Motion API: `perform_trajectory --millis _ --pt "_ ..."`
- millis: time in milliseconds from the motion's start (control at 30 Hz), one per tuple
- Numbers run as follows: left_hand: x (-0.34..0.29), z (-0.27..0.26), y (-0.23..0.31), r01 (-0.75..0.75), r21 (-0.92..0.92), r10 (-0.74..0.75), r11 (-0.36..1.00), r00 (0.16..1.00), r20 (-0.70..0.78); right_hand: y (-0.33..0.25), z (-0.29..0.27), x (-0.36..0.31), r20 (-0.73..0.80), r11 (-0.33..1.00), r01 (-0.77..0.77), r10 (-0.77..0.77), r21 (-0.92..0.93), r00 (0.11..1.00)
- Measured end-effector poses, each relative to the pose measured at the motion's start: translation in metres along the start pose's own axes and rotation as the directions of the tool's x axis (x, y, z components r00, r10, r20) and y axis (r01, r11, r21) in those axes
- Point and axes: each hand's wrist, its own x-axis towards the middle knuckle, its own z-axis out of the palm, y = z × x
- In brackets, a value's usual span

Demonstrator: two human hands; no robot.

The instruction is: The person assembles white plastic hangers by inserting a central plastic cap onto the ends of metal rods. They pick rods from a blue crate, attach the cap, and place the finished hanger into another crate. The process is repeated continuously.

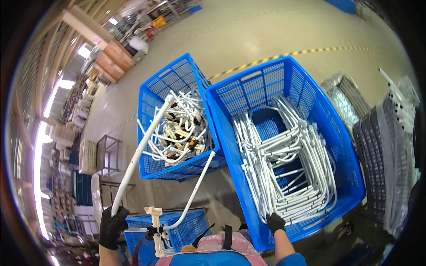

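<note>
My left hand is curling tight round a white bent tube, gripping near its lower bend. Long limb is standing up past the left blue crate; shorter limb is angling up between the crates. Looks like one piece, but my glove is hiding the join. Cream bracket is sitting on the low run with a black clamp. Probably gripping low so both limbs are clearing the crate rims.

My right hand is resting on the near edge of the frame stack in the right blue crate. Fingers are bending over the tubes; can't tell if they're closing on one.

Those frames are lying nested, bends together, presumably to save room and avoid snagging. Left crate is holding a loose tangle of tubes and fittings, apparently unsorted. Third blue crate is sitting below the bracket, close to me.
</note>
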Motion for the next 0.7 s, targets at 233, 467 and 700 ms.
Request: perform_trajectory --millis 233,467,700 --pt "-0.032 -0.038 -0.054 0.002 0.044 0.001 0.999 0.998 -0.066 -0.037 -0.076 -0.059 -0.401 0.962 0.184 -0.253 -0.204 0.880" --pt "-0.049 -0.040 -0.126 -0.192 -0.110 0.176 0.975 0.974 -0.140 -0.026 -0.202 -0.169 -0.764 0.949 0.204 -0.315 -0.241 0.563" --pt "-0.043 -0.027 -0.152 -0.573 -0.165 0.560 0.803 0.820 -0.121 0.023 -0.200 -0.396 -0.897 0.860 0.474 -0.049 0.186 0.440"
